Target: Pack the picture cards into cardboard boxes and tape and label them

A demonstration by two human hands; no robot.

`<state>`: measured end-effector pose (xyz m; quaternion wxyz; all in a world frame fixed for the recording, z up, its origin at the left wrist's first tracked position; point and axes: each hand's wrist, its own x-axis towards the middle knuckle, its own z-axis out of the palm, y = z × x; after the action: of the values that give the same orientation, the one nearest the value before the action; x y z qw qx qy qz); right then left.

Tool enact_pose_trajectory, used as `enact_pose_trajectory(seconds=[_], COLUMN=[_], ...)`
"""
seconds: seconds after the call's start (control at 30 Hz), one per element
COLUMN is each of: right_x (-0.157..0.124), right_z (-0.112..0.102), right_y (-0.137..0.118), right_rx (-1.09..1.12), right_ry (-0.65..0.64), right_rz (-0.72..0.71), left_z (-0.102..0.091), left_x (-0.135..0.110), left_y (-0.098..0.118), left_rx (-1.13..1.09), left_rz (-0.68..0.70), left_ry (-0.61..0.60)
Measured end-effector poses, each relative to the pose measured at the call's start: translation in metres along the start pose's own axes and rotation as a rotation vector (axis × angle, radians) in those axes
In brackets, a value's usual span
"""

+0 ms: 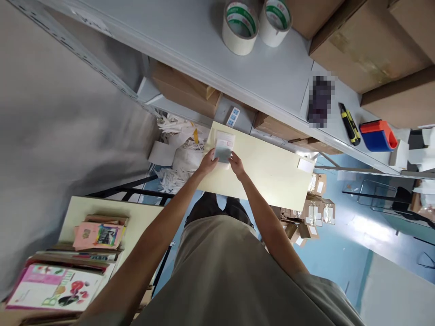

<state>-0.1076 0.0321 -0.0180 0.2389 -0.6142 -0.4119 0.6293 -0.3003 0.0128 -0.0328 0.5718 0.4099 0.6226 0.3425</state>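
Both my arms reach down to a pale yellow table point(272, 174) far below. My left hand point(208, 163) and my right hand point(237, 165) close on the two sides of a small grey-blue packet point(223, 154). The packet sits over a white sheet with a pink label point(225, 139) that lies on the table's far end. My fingers look curled round the packet's edges.
A grey shelf point(210, 40) runs across the top with two tape rolls point(240, 25), a yellow-black cutter point(350, 123), a red-blue tape dispenser point(378, 135) and cardboard boxes point(369, 45). Stacked books point(68, 267) lie lower left. Crumpled paper point(176, 154) and small parcels point(314, 210) sit on the floor.
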Motion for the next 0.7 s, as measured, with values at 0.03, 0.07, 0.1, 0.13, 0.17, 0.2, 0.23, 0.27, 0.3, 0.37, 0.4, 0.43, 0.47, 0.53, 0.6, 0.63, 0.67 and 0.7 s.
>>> enact_pose_trajectory(seconds=[0.03,0.07,0.1,0.13,0.17,0.2,0.23,0.27,0.3,0.37,0.4,0.43,0.47,0.53,0.6,0.63,0.67,0.7], right_x=[-0.006,-0.012,-0.020,-0.029,-0.039,-0.049,-0.059,-0.070,-0.081,-0.103,-0.113,-0.124,-0.135,-0.157,-0.180,-0.193,-0.206,-0.220], right_z=[-0.001,-0.003,-0.005,-0.008,-0.010,-0.013,-0.016,-0.018,-0.020,-0.021,-0.021,-0.020,-0.019,-0.014,-0.009,-0.006,-0.003,0.001], right_y=[-0.001,-0.003,-0.005,-0.009,-0.013,-0.017,-0.022,-0.027,-0.032,-0.041,-0.044,-0.047,-0.049,-0.049,-0.046,-0.043,-0.040,-0.036], right_rx=[-0.021,-0.038,-0.049,-0.058,-0.065,-0.074,-0.083,-0.093,-0.101,-0.108,-0.108,-0.105,-0.101,-0.087,-0.069,-0.063,-0.059,-0.057], right_ry=[0.022,0.036,0.034,0.013,-0.009,-0.033,-0.057,-0.083,-0.109,-0.157,-0.178,-0.198,-0.220,-0.273,-0.344,-0.386,-0.428,-0.472], right_rz=[-0.002,-0.010,-0.025,-0.047,-0.070,-0.091,-0.111,-0.131,-0.153,-0.203,-0.228,-0.251,-0.273,-0.308,-0.329,-0.332,-0.331,-0.326], left_z=[-0.004,-0.009,-0.013,-0.018,-0.022,-0.024,-0.026,-0.027,-0.027,-0.025,-0.024,-0.022,-0.019,-0.013,-0.005,0.000,0.005,0.010], left_x=[-0.012,-0.026,-0.042,-0.058,-0.075,-0.092,-0.108,-0.123,-0.138,-0.165,-0.178,-0.192,-0.205,-0.234,-0.264,-0.280,-0.297,-0.315], left_y=[0.002,0.005,0.006,0.008,0.009,0.009,0.009,0.008,0.006,0.002,0.000,-0.003,-0.005,-0.009,-0.012,-0.012,-0.013,-0.013], left_rx=[-0.036,-0.066,-0.091,-0.114,-0.139,-0.167,-0.197,-0.226,-0.254,-0.296,-0.308,-0.313,-0.313,-0.309,-0.303,-0.300,-0.293,-0.285], left_rz=[-0.029,-0.039,-0.043,-0.050,-0.062,-0.074,-0.084,-0.088,-0.085,-0.062,-0.045,-0.025,-0.005,0.036,0.081,0.103,0.123,0.140], left_ry=[0.003,0.001,-0.002,0.004,0.017,0.040,0.068,0.101,0.137,0.212,0.250,0.287,0.323,0.400,0.484,0.530,0.574,0.614])
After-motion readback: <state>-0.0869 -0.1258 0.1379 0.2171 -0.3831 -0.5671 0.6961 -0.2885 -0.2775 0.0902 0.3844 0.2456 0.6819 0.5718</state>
